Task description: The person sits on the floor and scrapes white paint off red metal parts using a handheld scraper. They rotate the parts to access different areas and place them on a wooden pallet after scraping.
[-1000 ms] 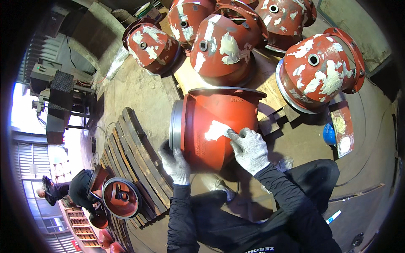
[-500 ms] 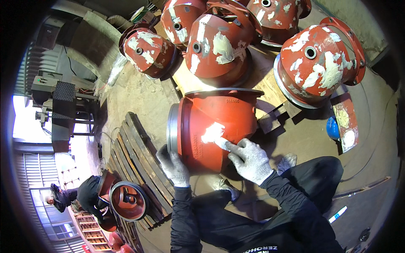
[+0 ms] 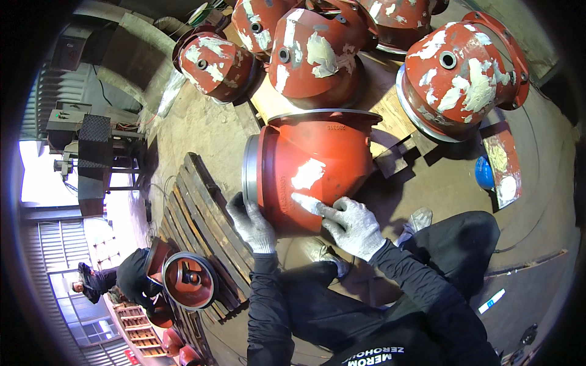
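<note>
In front of me a large red-painted metal housing (image 3: 342, 155) lies with its bare steel rim facing left. A wet white putty patch (image 3: 309, 174) sits on its curved side. My left hand (image 3: 253, 229), in a pale work glove, is closed on the housing's lower left rim. My right hand (image 3: 354, 229), gloved too, pinches a small white-smeared spreader (image 3: 307, 203), its exact shape hidden by putty and fingers. The spreader's tip touches or nearly touches the red surface just below the patch.
Several putty-patched red housings (image 3: 311, 61) stand behind on boards. At right lie a putty-smeared board (image 3: 503, 161), a blue round object (image 3: 484, 172) and a white tube (image 3: 492, 301). Wooden slats (image 3: 204, 210) lie left, near another housing (image 3: 189, 280) and a bending co-worker (image 3: 134, 274).
My right hand has drawn the spreader down and slightly left, off the white patch onto red surface below it. My left hand stays at the rim; the view has shifted slightly.
</note>
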Motion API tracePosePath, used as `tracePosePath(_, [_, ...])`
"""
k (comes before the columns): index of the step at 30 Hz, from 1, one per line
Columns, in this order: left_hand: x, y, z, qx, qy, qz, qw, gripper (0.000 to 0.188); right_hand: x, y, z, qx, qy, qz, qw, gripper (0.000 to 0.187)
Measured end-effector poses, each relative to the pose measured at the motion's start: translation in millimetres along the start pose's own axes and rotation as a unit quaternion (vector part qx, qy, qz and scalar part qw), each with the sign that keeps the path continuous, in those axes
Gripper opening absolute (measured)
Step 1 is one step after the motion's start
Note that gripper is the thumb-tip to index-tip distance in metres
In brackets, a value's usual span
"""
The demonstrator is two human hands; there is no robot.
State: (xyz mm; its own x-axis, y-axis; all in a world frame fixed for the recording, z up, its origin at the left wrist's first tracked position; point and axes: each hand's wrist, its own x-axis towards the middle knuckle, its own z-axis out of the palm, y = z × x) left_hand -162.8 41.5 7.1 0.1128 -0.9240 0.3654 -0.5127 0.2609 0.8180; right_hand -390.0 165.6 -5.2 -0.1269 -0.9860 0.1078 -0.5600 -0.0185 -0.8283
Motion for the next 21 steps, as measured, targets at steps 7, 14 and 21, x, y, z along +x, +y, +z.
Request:
tracePosePath(7, [1,-3,-1,0.009,-0.008,0.013,1.000,0.039,-1,3,-5,0.017,0.001,0.042,0.999,0.041])
tracePosePath(14, [3,-7,-2,0.004,-0.012,0.031,0.999,0.037,-11,33,1,0.044,0.125,0.081,0.988,0.038])
tracePosePath(21, [8,-8,-3,0.030,-0.021,0.015,0.999,0.029,-29,51,34,0.017,0.140,0.046,0.989,0.032])
